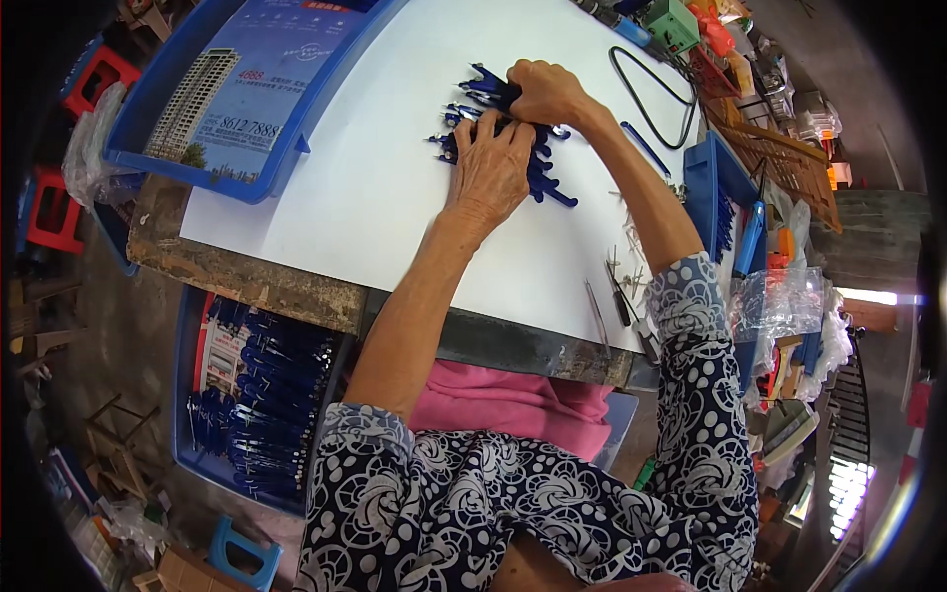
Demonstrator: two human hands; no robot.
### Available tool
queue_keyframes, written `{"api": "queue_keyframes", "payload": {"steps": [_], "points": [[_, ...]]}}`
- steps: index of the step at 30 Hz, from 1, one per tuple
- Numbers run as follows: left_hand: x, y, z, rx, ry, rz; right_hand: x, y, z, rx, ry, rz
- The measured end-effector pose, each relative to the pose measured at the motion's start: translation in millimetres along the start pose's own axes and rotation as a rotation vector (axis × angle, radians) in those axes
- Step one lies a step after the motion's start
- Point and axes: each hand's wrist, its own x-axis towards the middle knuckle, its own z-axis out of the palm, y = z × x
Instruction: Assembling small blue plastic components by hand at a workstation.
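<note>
Nearest, below the wrists and well short of the fingers, a blue tray point(187, 395) sits under the table's edge, heaped with dark blue pens point(271, 395). Further out, on the white sheet point(375, 187) covering the table, the left hand point(490, 168) lies palm-down with its fingers point(473, 128) spread apart and pressed flat on a pile of blue pen parts point(538, 173) — it pins them rather than grips them. Just beyond those fingertips the right hand point(547, 91) is curled, fingers drawn together over the far end of the same pile; it seems closed on a few pieces, though what lies inside the fist is hidden. The parts poke out from under both hands, some past the fingertips to the left, some trailing back toward the right wrist. They look like light, stiff, smooth plastic — likely to slide and scatter on the sheet, so they would be best taken by the barrel, several gathered side by side, not by the thin clips. Off to the right of the fingers a black cord point(646, 94) loops on the sheet, and far to their left a second blue tray point(266, 183) leans with a printed card in it.
</note>
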Motion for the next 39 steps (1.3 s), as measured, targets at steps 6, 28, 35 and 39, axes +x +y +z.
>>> {"api": "queue_keyframes", "payload": {"steps": [6,28,35,39], "points": [[1.3,-0.6,-0.3,-0.020,0.009,0.009,2.8,17.7,-11.4,-0.215,0.063,-0.093],[3.0,-1.7,1.6,-0.044,0.051,0.035,18.9,47.8,8.4,0.061,0.174,-0.019],[3.8,-1.5,1.4,-0.068,0.053,0.032,14.1,61.7,12.7,0.163,0.315,-0.068],[4.0,-0.9,-0.8,-0.072,0.028,0.020,2.1,88.9,9.1,0.271,0.407,-0.049]]}}
